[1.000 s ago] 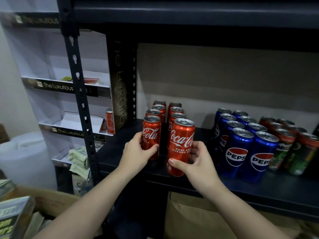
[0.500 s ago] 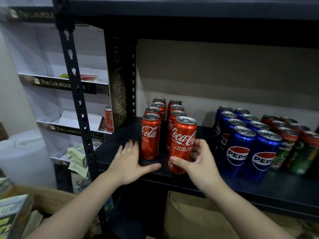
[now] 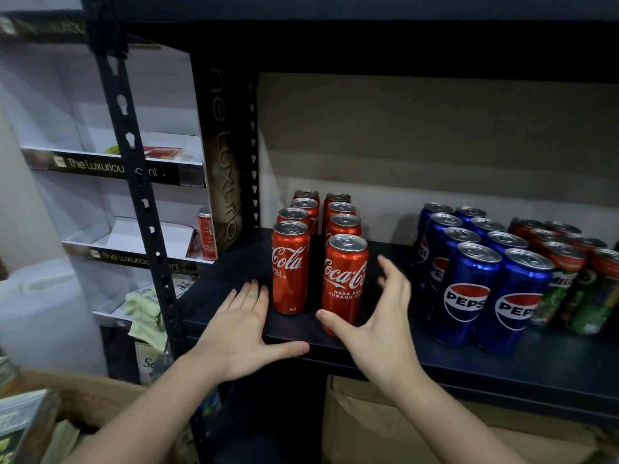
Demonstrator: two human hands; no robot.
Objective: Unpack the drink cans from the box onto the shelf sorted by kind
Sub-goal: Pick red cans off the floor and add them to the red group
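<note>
Head view: left hand (image 3: 243,333) spread flat on shelf (image 3: 536,360) edge, right hand (image 3: 378,316) fingers loose and apart around front cola can (image 3: 345,283), holding nothing.

Dim room, white display stand (image 3: 134,236) (left)

Red Coca-Cola cans (image 3: 345,283) stand upright in two rows left of blue Pepsi cans (image 3: 469,293) on the dark shelf (image 3: 552,360)
</note>
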